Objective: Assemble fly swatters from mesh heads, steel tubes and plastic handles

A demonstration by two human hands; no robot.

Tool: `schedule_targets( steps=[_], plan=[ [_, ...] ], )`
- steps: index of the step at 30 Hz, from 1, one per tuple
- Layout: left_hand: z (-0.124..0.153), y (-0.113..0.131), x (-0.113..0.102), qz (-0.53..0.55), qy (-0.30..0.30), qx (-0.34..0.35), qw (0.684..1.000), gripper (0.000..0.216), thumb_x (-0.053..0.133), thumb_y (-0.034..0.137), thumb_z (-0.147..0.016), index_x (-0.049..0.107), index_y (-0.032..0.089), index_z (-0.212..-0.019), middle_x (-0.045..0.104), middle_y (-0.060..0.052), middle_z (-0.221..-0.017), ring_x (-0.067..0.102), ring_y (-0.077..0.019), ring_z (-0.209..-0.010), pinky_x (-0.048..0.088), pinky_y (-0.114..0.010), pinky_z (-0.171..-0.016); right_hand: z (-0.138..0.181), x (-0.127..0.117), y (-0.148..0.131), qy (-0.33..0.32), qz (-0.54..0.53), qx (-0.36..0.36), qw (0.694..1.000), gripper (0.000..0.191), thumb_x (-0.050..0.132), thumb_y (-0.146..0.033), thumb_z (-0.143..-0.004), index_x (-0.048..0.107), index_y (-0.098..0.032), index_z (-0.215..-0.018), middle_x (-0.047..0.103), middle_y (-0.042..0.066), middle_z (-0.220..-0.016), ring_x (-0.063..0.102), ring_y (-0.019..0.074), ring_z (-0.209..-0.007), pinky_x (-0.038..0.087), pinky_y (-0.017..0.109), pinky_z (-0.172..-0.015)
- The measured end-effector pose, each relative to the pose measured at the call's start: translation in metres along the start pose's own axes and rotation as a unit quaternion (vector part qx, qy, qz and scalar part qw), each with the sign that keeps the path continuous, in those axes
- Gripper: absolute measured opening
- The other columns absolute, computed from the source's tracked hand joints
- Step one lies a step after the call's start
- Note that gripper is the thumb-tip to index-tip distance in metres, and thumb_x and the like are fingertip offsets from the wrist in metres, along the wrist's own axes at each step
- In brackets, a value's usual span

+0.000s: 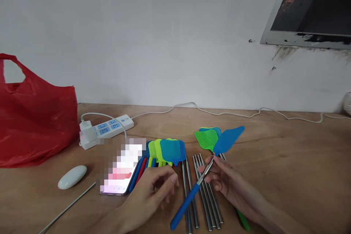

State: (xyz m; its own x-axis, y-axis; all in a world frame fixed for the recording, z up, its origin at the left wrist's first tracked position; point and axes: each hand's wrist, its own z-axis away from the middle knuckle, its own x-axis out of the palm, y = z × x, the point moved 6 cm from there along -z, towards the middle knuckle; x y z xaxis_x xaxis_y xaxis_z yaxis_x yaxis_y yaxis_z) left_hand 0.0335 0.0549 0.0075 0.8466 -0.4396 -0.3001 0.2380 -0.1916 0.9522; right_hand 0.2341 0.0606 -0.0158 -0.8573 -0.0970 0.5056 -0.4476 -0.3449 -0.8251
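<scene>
My right hand [227, 179] pinches a blue fly swatter [229, 139] at the metal neck just below its paddle. Its blue grip [185, 206] slants down to the left, over a row of metal rods [205, 197] on the table. My left hand [153, 193] hovers with loosely curled fingers, thumb and forefinger apart, and nothing visible in it. Behind it lies a pile of blue and yellow swatter heads [166, 150] with coloured grips, partly hidden by the hand. Beyond my right hand rests a green swatter head [207, 139], overlapping a blue one.
A lit phone [123, 168], partly blurred out, lies left of the swatters, near a white mouse-shaped object [72, 177]. Farther back are a white power strip [112, 126] with a plugged-in charger and its cable along the wall. A red plastic bag [38, 120] stands far left.
</scene>
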Motion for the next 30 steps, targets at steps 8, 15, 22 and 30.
schedule_targets(
  steps=[8,15,22,30],
  plan=[
    [0.009,0.013,0.017,-0.167,-0.085,0.035,0.982,0.023,0.059,0.045,-0.094,0.061,0.022,-0.1,0.062,0.0,-0.084,0.053,-0.0147,-0.069,0.039,-0.022,-0.057,0.001,0.001,-0.008,0.021,-0.02,-0.084,0.996,0.031,0.087,-0.042,-0.07,0.079,-0.018,-0.087,0.072,0.002,-0.083,0.063,0.0076,-0.062,0.054,0.013,-0.056],
    [0.009,0.001,0.015,-0.197,-0.09,-0.019,0.976,0.024,0.051,0.04,-0.097,0.059,0.021,-0.086,0.053,0.004,-0.073,0.049,-0.0138,-0.068,0.038,-0.023,-0.062,-0.001,0.001,-0.012,0.049,-0.015,-0.104,0.993,0.032,0.091,-0.043,-0.063,0.078,-0.018,-0.076,0.073,0.003,-0.078,0.067,0.0118,-0.063,0.056,0.017,-0.055],
    [0.005,0.012,0.015,-0.177,-0.079,-0.014,0.981,0.034,0.04,0.05,-0.102,0.055,0.022,-0.091,0.052,0.003,-0.077,0.047,-0.0155,-0.072,0.035,-0.025,-0.064,0.005,0.003,-0.008,0.13,-0.022,-0.108,0.985,0.035,0.095,-0.04,-0.054,0.077,-0.018,-0.074,0.071,0.002,-0.079,0.063,0.0113,-0.067,0.056,0.019,-0.061],
    [-0.001,0.009,0.019,-0.111,-0.075,-0.014,0.991,0.039,0.035,0.048,-0.103,0.044,0.021,-0.076,0.041,0.005,-0.068,0.044,-0.0125,-0.062,0.038,-0.023,-0.057,-0.004,0.016,0.007,0.135,-0.032,-0.099,0.985,0.038,0.096,-0.043,-0.05,0.074,-0.017,-0.067,0.054,-0.004,-0.052,0.042,0.005,-0.047,0.034,0.013,-0.039]
  ],
)
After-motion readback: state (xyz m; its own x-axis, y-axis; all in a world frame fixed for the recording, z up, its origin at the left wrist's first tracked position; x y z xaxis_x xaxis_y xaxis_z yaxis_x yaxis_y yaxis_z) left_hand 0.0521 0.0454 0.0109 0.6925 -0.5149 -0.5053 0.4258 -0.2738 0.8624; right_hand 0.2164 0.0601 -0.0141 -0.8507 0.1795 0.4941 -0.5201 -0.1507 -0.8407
